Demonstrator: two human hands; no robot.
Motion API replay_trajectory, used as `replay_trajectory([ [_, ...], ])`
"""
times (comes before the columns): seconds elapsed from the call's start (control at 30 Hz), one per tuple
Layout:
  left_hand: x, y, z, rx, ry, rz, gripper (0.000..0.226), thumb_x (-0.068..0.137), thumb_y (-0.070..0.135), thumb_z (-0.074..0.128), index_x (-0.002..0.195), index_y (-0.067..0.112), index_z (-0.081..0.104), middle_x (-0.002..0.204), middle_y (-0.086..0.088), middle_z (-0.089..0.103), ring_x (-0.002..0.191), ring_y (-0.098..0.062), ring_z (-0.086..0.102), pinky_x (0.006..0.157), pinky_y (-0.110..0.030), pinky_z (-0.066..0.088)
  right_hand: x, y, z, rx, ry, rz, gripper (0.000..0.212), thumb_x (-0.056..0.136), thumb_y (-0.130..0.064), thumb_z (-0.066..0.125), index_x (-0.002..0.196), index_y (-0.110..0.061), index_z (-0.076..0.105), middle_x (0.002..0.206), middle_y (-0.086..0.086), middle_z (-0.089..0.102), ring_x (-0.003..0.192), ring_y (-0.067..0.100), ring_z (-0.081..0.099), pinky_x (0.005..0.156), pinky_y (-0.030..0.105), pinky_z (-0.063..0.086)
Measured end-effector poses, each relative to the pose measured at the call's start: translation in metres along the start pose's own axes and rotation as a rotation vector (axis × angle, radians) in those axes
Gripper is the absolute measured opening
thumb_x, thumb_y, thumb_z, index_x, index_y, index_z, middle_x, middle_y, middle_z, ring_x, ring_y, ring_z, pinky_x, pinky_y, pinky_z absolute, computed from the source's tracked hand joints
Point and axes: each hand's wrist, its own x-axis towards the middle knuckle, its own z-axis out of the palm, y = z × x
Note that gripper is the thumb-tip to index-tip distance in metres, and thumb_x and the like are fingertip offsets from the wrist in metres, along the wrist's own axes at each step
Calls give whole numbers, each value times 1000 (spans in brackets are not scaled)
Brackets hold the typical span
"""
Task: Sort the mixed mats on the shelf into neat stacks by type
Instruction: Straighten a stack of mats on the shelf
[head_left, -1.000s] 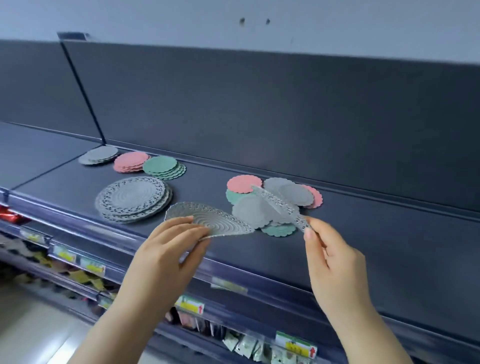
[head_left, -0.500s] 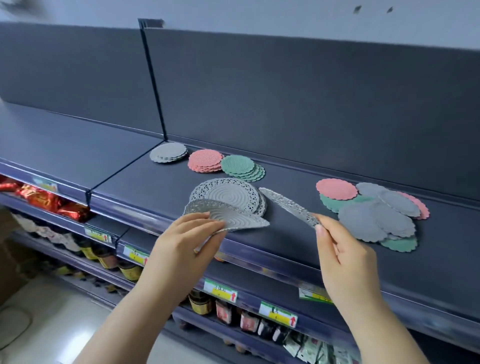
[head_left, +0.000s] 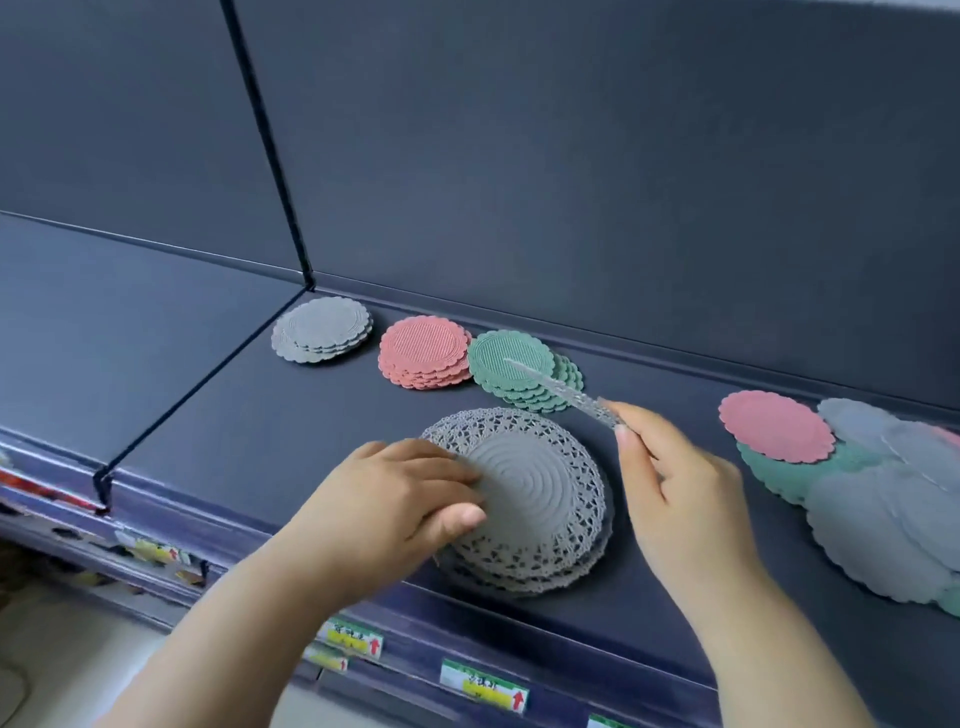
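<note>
Left hand (head_left: 410, 493) lies flat, fingers pressing the top lace mat onto the lace stack (head_left: 524, 499) near the shelf (head_left: 322, 441) front edge. Right hand (head_left: 675, 483) pinches a second lace mat (head_left: 561, 393) by its rim, edge-on above the green stack (head_left: 519, 371). Mats look thin, light and floppy, so grip the rim and lay flat.

Dark shelf (head_left: 322, 441), flat deck, divider seam at left. Rear row, left to right: grey stack (head_left: 322, 330), pink stack (head_left: 423, 352), green stack (head_left: 519, 366). Front centre: lace-edged grey stack (head_left: 540, 499). Far right: mixed overlapping pile (head_left: 857, 483) of pink, green, grey mats.
</note>
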Motion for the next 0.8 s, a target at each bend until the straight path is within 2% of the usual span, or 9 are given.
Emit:
replay_trajectory([
  [0.03, 1, -6, -1, 6, 11, -26, 49, 97, 53, 24, 103, 35, 70, 114, 19, 64, 105, -8, 60, 78, -33, 52, 3, -3, 6, -17, -12, -15, 30, 88, -16, 48, 112, -15, 66, 71, -31, 54, 65, -14, 46, 66, -6, 30],
  [0.1, 6, -16, 1, 4, 48, -70, 41, 95, 46, 34, 105, 30, 70, 111, 16, 66, 98, -11, 62, 77, -33, 54, 5, -7, 18, -61, -52, -38, 30, 89, -20, 46, 113, -18, 65, 98, -18, 61, 82, -8, 51, 78, -4, 33],
  [0.17, 11, -22, 5, 7, 87, -88, 37, 91, 38, 38, 105, 26, 70, 106, 13, 67, 91, -14, 65, 72, -34, 56, -1, -10, 26, -132, -69, -90, 33, 90, -24, 42, 111, -17, 66, 110, -18, 56, 106, 1, 53, 91, 6, 36],
  [0.27, 19, -32, 3, 38, 160, -102, 35, 87, 29, 39, 94, 20, 73, 94, 8, 70, 78, -20, 66, 57, -34, 56, -18, -20, 37, -279, -94, -171, 33, 86, -21, 43, 106, -19, 69, 109, -19, 60, 111, 5, 55, 90, 14, 42],
  [0.33, 20, -43, 0, 49, 189, -126, 34, 84, 27, 39, 85, 19, 72, 87, 7, 69, 74, -21, 65, 49, -34, 54, -28, -31, 45, -380, -125, -199, 32, 84, -22, 44, 101, -24, 72, 105, -17, 67, 106, 7, 61, 73, 23, 54],
  [0.43, 18, -61, -5, 43, 208, -86, 32, 84, 27, 39, 81, 18, 70, 83, 7, 67, 74, -20, 64, 46, -35, 53, -36, -50, 60, -495, -188, -133, 32, 82, -25, 45, 98, -32, 72, 103, -20, 68, 103, 7, 63, 55, 25, 54],
  [0.57, 13, -77, -11, -9, 162, 83, 35, 86, 28, 39, 90, 20, 72, 87, 7, 70, 74, -21, 66, 52, -32, 55, -47, -78, 78, -586, -216, 54, 31, 82, -30, 44, 95, -36, 71, 106, -22, 67, 107, 7, 61, 57, 26, 53],
  [0.7, -1, -96, -22, -81, 115, 227, 37, 87, 33, 39, 96, 23, 73, 92, 9, 70, 77, -19, 67, 61, -30, 55, -55, -109, 99, -721, -205, 239, 34, 85, -37, 38, 100, -34, 69, 109, -21, 66, 107, 12, 61, 69, 29, 54],
  [0.8, -10, -99, -29, -130, 101, 345, 35, 88, 32, 40, 99, 23, 72, 94, 10, 70, 80, -18, 66, 65, -30, 55, -59, -133, 109, -760, -116, 345, 37, 85, -40, 37, 102, -32, 69, 107, -18, 68, 101, 12, 64, 73, 28, 53],
])
